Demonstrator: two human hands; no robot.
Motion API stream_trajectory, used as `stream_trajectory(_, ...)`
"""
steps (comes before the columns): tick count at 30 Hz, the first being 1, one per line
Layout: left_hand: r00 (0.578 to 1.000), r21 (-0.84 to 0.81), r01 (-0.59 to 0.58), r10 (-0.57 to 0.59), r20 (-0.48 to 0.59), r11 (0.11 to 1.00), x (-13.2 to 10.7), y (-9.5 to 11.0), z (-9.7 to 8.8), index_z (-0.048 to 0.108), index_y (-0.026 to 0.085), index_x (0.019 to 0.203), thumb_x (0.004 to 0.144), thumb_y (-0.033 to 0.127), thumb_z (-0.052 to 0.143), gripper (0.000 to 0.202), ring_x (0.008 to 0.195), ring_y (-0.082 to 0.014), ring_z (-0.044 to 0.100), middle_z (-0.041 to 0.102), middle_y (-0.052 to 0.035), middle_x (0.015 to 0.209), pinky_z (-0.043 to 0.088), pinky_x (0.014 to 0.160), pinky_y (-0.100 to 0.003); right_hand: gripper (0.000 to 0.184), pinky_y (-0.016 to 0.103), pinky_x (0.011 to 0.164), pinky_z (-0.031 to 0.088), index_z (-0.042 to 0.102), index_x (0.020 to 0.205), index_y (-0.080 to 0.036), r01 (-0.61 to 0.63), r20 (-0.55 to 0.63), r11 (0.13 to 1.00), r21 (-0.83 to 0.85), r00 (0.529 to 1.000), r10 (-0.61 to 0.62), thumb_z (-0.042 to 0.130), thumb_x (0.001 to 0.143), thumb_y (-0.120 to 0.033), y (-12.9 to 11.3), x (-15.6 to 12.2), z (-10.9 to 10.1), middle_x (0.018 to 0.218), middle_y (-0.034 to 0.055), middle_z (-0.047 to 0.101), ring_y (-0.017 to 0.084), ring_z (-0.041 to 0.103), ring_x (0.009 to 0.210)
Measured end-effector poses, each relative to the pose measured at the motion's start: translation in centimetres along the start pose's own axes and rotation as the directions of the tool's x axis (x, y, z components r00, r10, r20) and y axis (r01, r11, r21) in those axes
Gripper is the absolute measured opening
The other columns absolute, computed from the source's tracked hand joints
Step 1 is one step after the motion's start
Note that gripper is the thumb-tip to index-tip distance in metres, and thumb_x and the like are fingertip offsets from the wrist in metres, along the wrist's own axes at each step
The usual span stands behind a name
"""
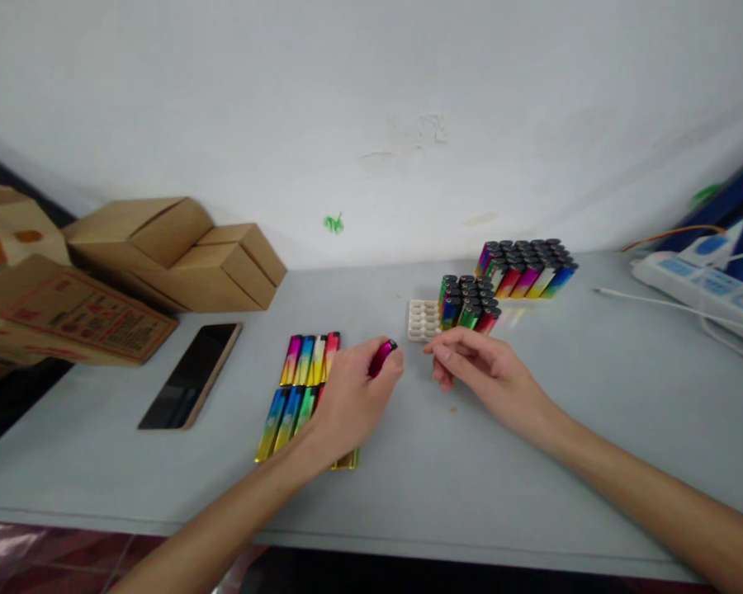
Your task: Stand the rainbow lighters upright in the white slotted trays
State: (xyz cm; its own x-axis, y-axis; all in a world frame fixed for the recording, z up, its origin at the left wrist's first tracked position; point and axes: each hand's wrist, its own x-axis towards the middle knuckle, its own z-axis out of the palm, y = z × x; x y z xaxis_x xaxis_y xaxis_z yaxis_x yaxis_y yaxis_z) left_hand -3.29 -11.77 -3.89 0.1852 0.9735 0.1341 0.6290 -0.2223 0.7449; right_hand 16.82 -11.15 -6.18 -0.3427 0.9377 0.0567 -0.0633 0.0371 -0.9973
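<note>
My left hand (pixel 350 400) is closed around a magenta lighter (pixel 382 357), whose black top points up and to the right. Under and beside this hand, several rainbow-coloured lighters (pixel 308 360) lie flat in rows on the grey table (pixel 532 462). My right hand (pixel 483 371) hovers just right of the left one with fingers loosely curled and nothing in them. Just beyond it stands a white tray (pixel 422 320) partly filled with upright lighters (pixel 469 304). A second full block of upright lighters (pixel 526 268) stands behind that.
A dark phone (pixel 191 374) lies flat at the left. Cardboard boxes (pixel 179 252) are stacked at the back left against the white wall. A white power strip (pixel 697 280) with cables sits at the far right.
</note>
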Motion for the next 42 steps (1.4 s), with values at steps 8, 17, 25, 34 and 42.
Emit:
stream_trajectory(8, 1.0, 0.004, 0.015, -0.015, -0.001, 1.0, 0.0, 0.1, 0.1, 0.038, 0.02, 0.063, 0.098, 0.045, 0.048, 0.044, 0.056, -0.0105, 0.031, 0.033, 0.0063, 0.057, 0.021, 0.055, -0.028, 0.026, 0.026, 0.067, 0.055, 0.067, 0.105, -0.019, 0.006, 0.016, 1.0, -0.015, 1.0, -0.006, 0.063, 0.097, -0.044, 0.3, 0.0, -0.2, 0.078, 0.0007, 0.068, 0.013, 0.064, 0.07)
stream_trajectory(17, 0.998, -0.228, 0.056, -0.062, -0.017, 0.972, 0.6, -0.5, -0.5, 0.041, 0.021, 0.069, 0.098, 0.055, 0.053, 0.046, 0.054, -0.0099, 0.032, 0.035, 0.0064, 0.06, 0.024, 0.051, -0.025, 0.025, 0.025, 0.058, 0.046, 0.066, 0.104, -0.019, 0.031, 0.174, 0.966, -0.258, 0.985, 0.015, 0.054, 0.102, -0.041, 0.1, -0.6, -0.2, 0.079, 0.0006, 0.066, 0.012, 0.058, 0.063)
stream_trajectory(25, 0.98, -0.595, 0.199, -0.157, 0.121, 0.779, 2.7, -0.1, -1.6, 0.051, 0.019, 0.082, 0.092, 0.057, 0.063, 0.041, 0.045, -0.0054, 0.033, 0.043, 0.0077, 0.059, 0.023, 0.042, -0.018, 0.023, 0.029, 0.071, 0.046, 0.067, 0.104, -0.02, 0.373, 0.353, 0.728, -0.576, 0.916, -0.19, 0.047, 0.105, -0.032, 0.6, -1.0, 0.0, 0.086, 0.0036, 0.067, 0.016, 0.059, 0.074)
stream_trajectory(34, 0.982, -0.677, 0.158, -0.041, 0.186, 0.718, 7.2, -0.9, -1.8, 0.07, 0.015, 0.112, 0.086, 0.037, 0.076, 0.036, 0.082, -0.0155, 0.064, 0.067, -0.0048, 0.092, 0.057, 0.075, -0.03, 0.024, 0.029, 0.077, 0.048, 0.066, 0.106, -0.02, 0.428, 0.428, 0.686, -0.589, 0.885, -0.184, 0.044, 0.106, -0.029, 0.8, -1.1, 0.1, 0.092, 0.0055, 0.07, 0.018, 0.064, 0.083)
stream_trajectory(42, 0.991, -0.556, 0.025, 0.051, 0.121, 0.831, 11.3, -2.4, -0.5, 0.078, 0.012, 0.105, 0.076, 0.033, 0.086, 0.036, 0.094, -0.0219, 0.072, 0.078, -0.0106, 0.104, 0.056, 0.095, -0.039, 0.02, 0.028, 0.074, 0.048, 0.066, 0.102, -0.02, 0.423, 0.436, 0.682, -0.597, 0.884, -0.168, 0.047, 0.104, -0.025, 0.7, -1.0, 0.1, 0.091, 0.0046, 0.068, 0.017, 0.063, 0.08)
